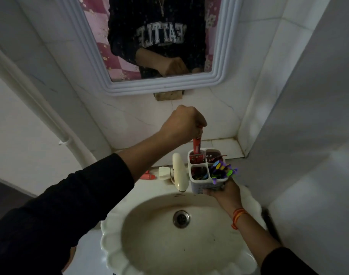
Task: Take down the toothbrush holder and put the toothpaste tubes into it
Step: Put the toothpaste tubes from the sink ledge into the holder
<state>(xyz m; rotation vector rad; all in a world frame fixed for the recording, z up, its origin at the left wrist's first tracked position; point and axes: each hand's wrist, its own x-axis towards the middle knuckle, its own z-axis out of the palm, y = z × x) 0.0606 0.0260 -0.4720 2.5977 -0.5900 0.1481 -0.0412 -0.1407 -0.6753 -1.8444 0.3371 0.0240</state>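
Tap point(179, 171) crowds holder point(207, 175) left; right side, basin point(149, 245) open.

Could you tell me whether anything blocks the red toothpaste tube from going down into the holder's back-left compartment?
Nothing visible does. The left hand holds the red toothpaste tube upright with its lower end already inside the back-left compartment of the toothbrush holder, which the right hand supports from below. The tap stands beside the holder, clear of the tube.
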